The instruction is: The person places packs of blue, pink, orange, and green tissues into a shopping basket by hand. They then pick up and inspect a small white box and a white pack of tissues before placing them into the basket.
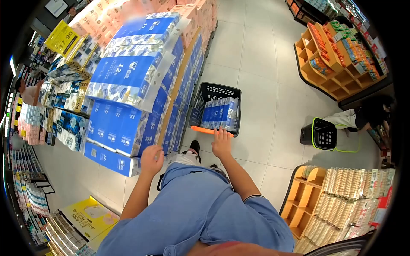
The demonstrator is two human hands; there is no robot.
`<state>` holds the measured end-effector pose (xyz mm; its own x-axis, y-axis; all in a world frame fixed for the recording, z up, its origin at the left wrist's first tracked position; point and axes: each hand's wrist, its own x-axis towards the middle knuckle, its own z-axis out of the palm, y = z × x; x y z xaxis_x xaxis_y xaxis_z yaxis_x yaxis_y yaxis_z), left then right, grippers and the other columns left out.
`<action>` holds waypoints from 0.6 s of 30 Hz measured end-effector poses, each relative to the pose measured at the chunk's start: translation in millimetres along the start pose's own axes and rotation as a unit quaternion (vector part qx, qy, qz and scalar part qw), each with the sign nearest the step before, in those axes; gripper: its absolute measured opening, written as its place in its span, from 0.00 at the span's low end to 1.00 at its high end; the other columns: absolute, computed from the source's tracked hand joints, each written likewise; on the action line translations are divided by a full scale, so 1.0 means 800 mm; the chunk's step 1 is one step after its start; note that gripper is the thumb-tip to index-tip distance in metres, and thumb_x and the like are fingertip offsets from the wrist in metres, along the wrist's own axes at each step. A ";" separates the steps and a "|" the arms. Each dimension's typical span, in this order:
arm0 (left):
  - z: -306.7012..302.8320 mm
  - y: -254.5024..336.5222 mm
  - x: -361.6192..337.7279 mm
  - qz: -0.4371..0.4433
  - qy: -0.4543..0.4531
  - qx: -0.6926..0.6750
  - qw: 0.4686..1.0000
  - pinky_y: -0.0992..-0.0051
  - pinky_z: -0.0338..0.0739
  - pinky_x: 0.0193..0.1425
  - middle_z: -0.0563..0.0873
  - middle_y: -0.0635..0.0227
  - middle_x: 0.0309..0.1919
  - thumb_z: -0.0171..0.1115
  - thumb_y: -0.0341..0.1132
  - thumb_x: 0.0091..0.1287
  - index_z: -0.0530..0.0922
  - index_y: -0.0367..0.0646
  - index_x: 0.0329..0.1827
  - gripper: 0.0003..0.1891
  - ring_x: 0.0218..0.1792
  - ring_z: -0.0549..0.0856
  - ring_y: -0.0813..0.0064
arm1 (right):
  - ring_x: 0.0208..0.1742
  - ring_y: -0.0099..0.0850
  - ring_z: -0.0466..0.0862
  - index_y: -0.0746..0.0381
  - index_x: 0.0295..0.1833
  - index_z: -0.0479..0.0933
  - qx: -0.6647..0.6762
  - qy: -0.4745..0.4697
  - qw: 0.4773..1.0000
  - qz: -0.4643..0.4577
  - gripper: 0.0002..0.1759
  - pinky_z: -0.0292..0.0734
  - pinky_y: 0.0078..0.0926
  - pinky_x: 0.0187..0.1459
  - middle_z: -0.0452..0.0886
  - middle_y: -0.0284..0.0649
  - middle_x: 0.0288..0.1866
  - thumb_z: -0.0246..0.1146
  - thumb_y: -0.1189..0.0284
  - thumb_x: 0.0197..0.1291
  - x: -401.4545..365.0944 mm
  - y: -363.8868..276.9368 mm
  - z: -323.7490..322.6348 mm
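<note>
My right hand [221, 144] lies over the orange handle [209, 130] of a black shopping cart [196, 112], its fingers hooked across the bar. Inside that cart is a blue and white tissue pack [220, 113] marked 12. My left hand [152, 159] is loosely curled, with nothing visible in it, close beside the lower corner of a tall stack of tissue packs [115, 121]. These packs are blue with a floral print, and one large bundle [128, 70] rests on top.
A yellow price sign [62, 37] reading 17.90 stands over more packs at the left. Wooden shelves [305, 53] with goods line the right side. There, a person [368, 115] bends near a black basket with a green rim [318, 133]. Another person [30, 93] stands far left.
</note>
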<state>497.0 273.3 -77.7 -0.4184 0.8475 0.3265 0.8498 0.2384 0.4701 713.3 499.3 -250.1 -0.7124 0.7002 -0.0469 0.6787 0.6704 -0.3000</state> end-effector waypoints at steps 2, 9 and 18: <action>0.047 -0.014 0.002 -0.116 -0.118 -0.066 0.984 0.63 0.78 0.49 0.86 0.56 0.39 0.64 0.35 0.60 0.81 0.37 0.41 0.11 0.44 0.84 0.53 | 0.78 0.50 0.53 0.57 0.78 0.51 -0.057 -0.048 0.997 0.014 0.43 0.47 0.48 0.76 0.52 0.52 0.79 0.61 0.63 0.60 0.020 0.005 -0.003; 0.231 -0.181 0.000 -0.369 -0.445 -0.112 0.809 0.63 0.76 0.54 0.85 0.46 0.47 0.58 0.57 0.63 0.83 0.33 0.49 0.31 0.49 0.85 0.54 | 0.78 0.52 0.55 0.54 0.81 0.44 -0.181 -0.142 0.972 0.047 0.41 0.48 0.47 0.75 0.48 0.52 0.80 0.52 0.65 0.64 0.119 0.018 -0.024; 0.298 -0.211 0.205 -0.258 -0.502 0.025 0.825 0.64 0.77 0.51 0.88 0.49 0.39 0.60 0.56 0.62 0.85 0.34 0.43 0.29 0.44 0.86 0.58 | 0.77 0.48 0.58 0.54 0.79 0.52 -0.122 -0.151 0.977 0.088 0.38 0.53 0.45 0.74 0.56 0.49 0.78 0.56 0.66 0.64 0.264 0.067 -0.064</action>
<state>361.6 484.9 -299.2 -0.2732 0.5873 -0.7619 0.6648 0.6877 0.2917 608.1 695.5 -227.6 -0.5752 0.7306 -0.3679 0.7919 0.6101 -0.0267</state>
